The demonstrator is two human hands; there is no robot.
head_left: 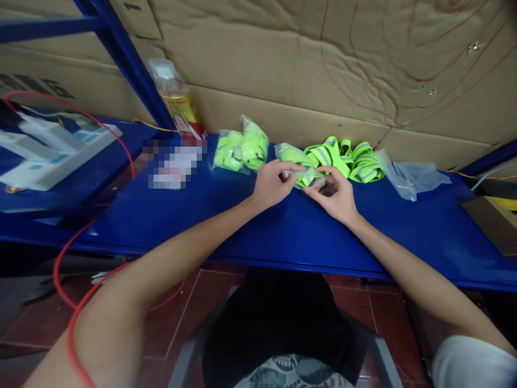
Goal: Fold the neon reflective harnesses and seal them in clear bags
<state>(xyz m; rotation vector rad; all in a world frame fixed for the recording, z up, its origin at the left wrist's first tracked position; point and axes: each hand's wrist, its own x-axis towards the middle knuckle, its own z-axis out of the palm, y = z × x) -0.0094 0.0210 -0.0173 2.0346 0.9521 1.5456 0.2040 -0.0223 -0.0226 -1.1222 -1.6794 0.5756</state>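
Between my two hands is a clear plastic bag (306,179) with a neon-yellow reflective strap inside. My left hand (274,183) pinches the bag's left edge, and my right hand (333,195) grips its right side with thumb and fingers. Just behind lies another bagged strap (291,154). Loose coiled reflective straps (367,163) with grey stripes lie to the right, and two bagged bundles (255,144) rest to the left. Flat clear bags (412,175) lie farther right on the blue table (283,231).
A bottle with a yellow and red label (181,110) stands at the back left. White power strips (52,145) and a red hose (60,269) are on the left. Cardboard (283,70) lines the back. An open box (490,223) sits at the right edge.
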